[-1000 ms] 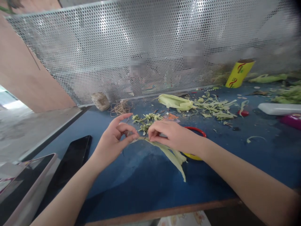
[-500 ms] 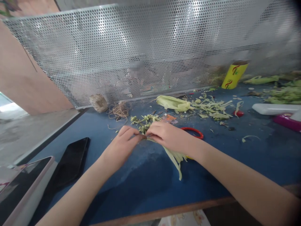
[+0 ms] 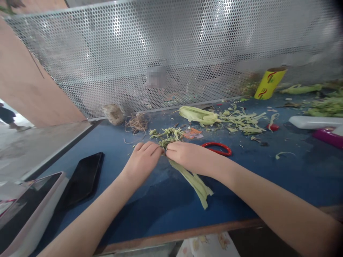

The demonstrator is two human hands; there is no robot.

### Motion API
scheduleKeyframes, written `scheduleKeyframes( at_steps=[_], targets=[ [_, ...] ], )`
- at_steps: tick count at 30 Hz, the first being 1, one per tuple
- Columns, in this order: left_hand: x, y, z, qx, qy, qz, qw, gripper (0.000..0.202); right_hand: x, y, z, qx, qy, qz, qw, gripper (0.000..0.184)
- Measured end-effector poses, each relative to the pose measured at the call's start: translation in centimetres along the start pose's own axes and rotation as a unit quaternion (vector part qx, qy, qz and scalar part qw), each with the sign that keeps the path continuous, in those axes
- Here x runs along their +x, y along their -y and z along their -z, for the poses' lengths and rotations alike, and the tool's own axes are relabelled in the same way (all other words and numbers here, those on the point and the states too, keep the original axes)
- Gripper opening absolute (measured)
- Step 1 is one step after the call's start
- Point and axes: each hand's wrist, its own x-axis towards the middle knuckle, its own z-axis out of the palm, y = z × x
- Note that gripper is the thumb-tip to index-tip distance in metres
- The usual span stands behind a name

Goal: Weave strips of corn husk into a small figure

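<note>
My left hand (image 3: 144, 159) and my right hand (image 3: 184, 153) meet over the middle of the blue table. The fingers of both are closed in a pinch on a bundle of pale green corn husk (image 3: 195, 184). Its loose strips trail from under my right hand toward the near edge. The exact spot they grip is hidden by the fingers. Right behind the fingertips lie small green buds on stalks (image 3: 168, 135); whether these join the husk I cannot tell. A red loop handle (image 3: 226, 151) shows behind my right forearm, partly covered by it.
A husk-wrapped corn cob (image 3: 198, 116) lies farther back beside husk scraps (image 3: 248, 123). Brown twine (image 3: 138, 123) and a stone-like lump (image 3: 114, 114) sit back left. Black phone (image 3: 85, 176) at left; yellow tube (image 3: 270, 84) back right. A perforated metal screen (image 3: 171, 43) bounds the far side.
Both hands have drawn slightly closer together, still pinching. The husk strips now hang straighter and lower, and more of the red handle shows.
</note>
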Motion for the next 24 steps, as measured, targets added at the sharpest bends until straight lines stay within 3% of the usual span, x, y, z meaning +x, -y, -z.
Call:
scheduleKeyframes(
  at_steps=[9,14,20,24],
  targets=[
    [-0.1,-0.5,0.3,-0.078,0.068,0.055,0.993,0.016,-0.5,-0.6,-0.4,0.135,-0.004,-0.019,0.991,0.016],
    [-0.2,-0.4,0.6,-0.08,0.051,0.063,0.993,0.015,-0.4,-0.9,-0.1,0.178,-0.004,-0.031,0.983,0.018],
    [-0.3,-0.4,0.3,-0.065,0.005,0.006,0.998,0.021,-0.4,-0.9,0.8,0.203,-0.076,-0.109,0.97,0.014],
    [-0.1,-0.6,0.3,-0.127,0.031,-0.01,0.991,0.02,-0.6,-1.2,1.0,0.27,-0.047,-0.146,0.951,0.012]
  ],
)
